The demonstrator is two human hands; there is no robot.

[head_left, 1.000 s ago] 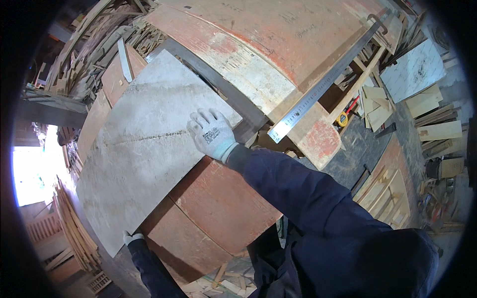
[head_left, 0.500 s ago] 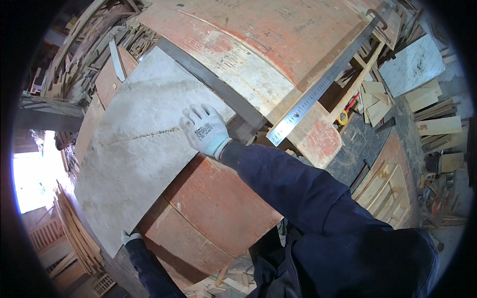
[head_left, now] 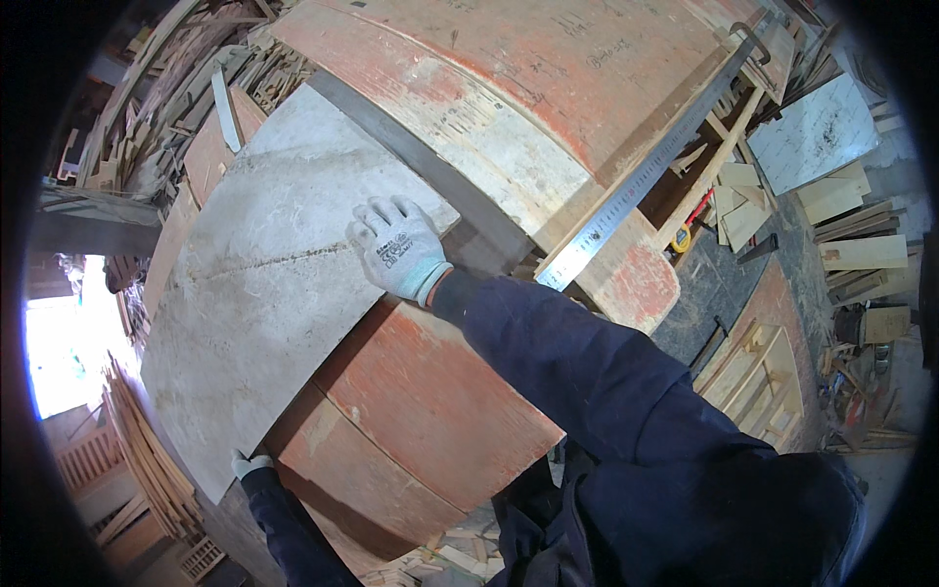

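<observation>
A large grey sheet panel [head_left: 264, 303] lies tilted across the reddish worktop, its surface stained and crossed by a dark scratched line. My right hand [head_left: 399, 249], in a white and pale-green work glove, rests palm down near the panel's right corner, fingers stretched out over the face. At the panel's near lower edge, my left hand [head_left: 251, 464] grips the rim; its fingers are partly hidden beneath. Under the panel shows a worn red-brown board [head_left: 430, 401] with a seam.
A long steel ruler [head_left: 626, 201] runs along the far board's right edge. Beyond it lie a yellow tape measure [head_left: 681, 238], thin wood pieces [head_left: 741, 205] and a small wooden frame [head_left: 768, 382]. Scrap wood [head_left: 196, 117] is heaped at far left; long strips [head_left: 142, 450] lean below.
The grey panel has shifted slightly to the left, away from the ruler, and both hands have moved with it. More of the red-brown board shows on its right side.
</observation>
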